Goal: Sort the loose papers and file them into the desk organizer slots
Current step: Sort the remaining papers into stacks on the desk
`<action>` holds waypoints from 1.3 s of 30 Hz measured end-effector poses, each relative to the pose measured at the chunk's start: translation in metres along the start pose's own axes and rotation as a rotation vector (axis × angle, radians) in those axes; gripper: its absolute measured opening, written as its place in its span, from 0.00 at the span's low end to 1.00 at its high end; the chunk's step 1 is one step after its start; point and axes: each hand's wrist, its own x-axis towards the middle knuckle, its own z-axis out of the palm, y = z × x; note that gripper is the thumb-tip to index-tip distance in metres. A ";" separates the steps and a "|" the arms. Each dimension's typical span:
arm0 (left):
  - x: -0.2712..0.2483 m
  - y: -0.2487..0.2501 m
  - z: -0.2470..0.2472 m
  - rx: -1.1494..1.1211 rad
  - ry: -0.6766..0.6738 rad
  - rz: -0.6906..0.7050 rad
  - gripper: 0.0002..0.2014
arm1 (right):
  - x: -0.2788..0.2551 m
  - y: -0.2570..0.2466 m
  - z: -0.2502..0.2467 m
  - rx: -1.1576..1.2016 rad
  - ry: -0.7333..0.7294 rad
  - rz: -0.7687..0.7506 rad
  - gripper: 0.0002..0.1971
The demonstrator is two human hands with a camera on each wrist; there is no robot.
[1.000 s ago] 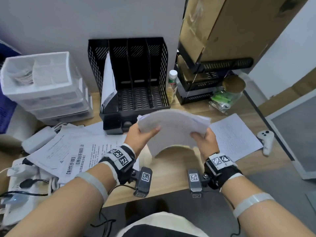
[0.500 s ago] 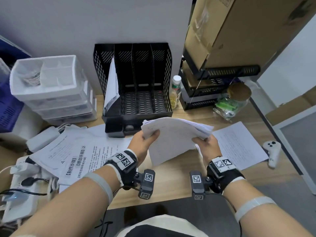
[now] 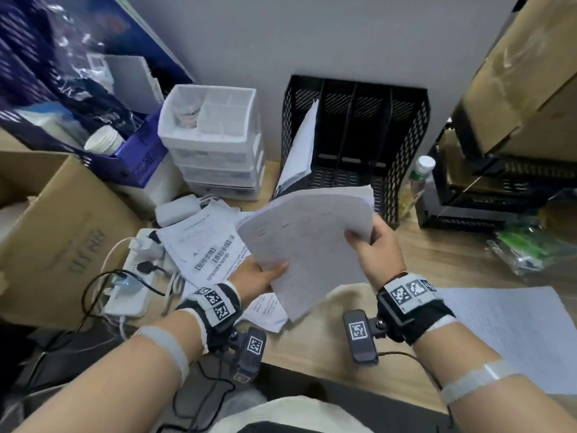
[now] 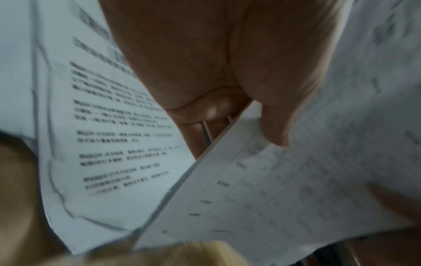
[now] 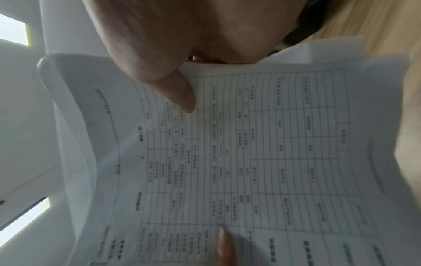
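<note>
Both hands hold a stack of white papers in the air in front of the black mesh desk organizer. My left hand pinches the stack's near-left edge, thumb on top. My right hand pinches its right edge, thumb on a printed form with a table. The organizer has several upright slots; the leftmost holds leaning papers, the others look empty. Loose printed sheets lie on the desk at the left, and one sheet lies at the right.
White plastic drawers stand left of the organizer. A power strip with cables and a cardboard box sit at the left. A bottle, black trays under a large carton, and a plastic bag crowd the right.
The head view has swung left and down. The stack held by both hands has shifted left, toward the loose sheets, and tilted; both grips are unchanged.
</note>
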 end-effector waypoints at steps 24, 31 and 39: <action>0.043 0.006 -0.187 -0.372 0.619 -0.102 0.18 | -0.091 0.126 0.024 -1.418 -0.551 0.585 0.34; 0.050 -0.009 -0.184 -0.418 0.560 -0.103 0.24 | -0.079 0.116 0.055 -1.286 -0.310 0.486 0.31; 0.029 0.004 -0.186 -0.488 0.570 -0.071 0.10 | -0.071 0.110 0.173 -1.253 -0.986 0.206 0.43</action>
